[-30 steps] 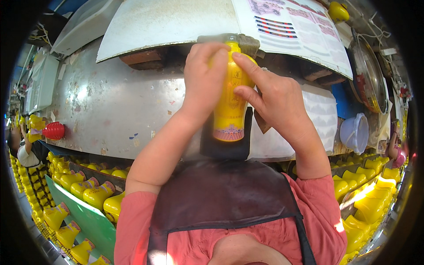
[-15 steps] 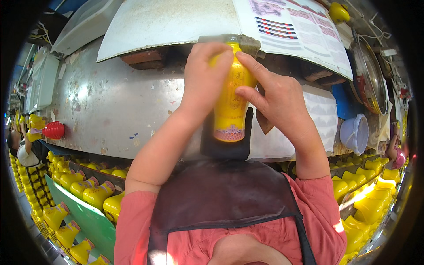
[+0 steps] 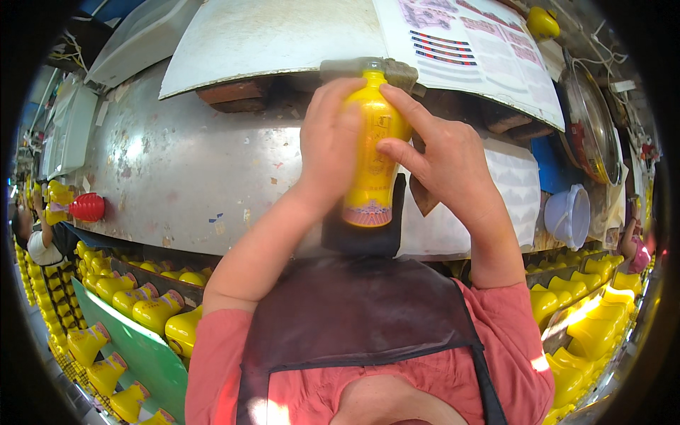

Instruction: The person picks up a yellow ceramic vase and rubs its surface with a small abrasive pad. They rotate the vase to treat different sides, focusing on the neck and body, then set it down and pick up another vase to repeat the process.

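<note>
Two-handed, holds yellow bottle [image 3: 370, 185] with right hand [image 3: 448, 150] clamped on it, left hand [image 3: 328, 134] alongside (blurred, cannot tell finger closure). Could smear lettering [image 3: 381, 134] by rubbing too hard.

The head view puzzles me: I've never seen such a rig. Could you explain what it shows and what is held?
There is no machine: a person wears a fisheye camera on the head, looking down, so straight edges bend toward the rim. The picture's left is the person's left. The thing held is a yellow bottle, its neck pointing away from the wearer, its patterned base nearer. The right hand holds it, thumb and index finger on it. The left hand, blurred, lies along its left side; its exact grip is unclear. A dark pad shows around the base. Beyond, over the metal tabletop, is a white board; a red ribbed object is at far left, a lilac bucket at right.
</note>
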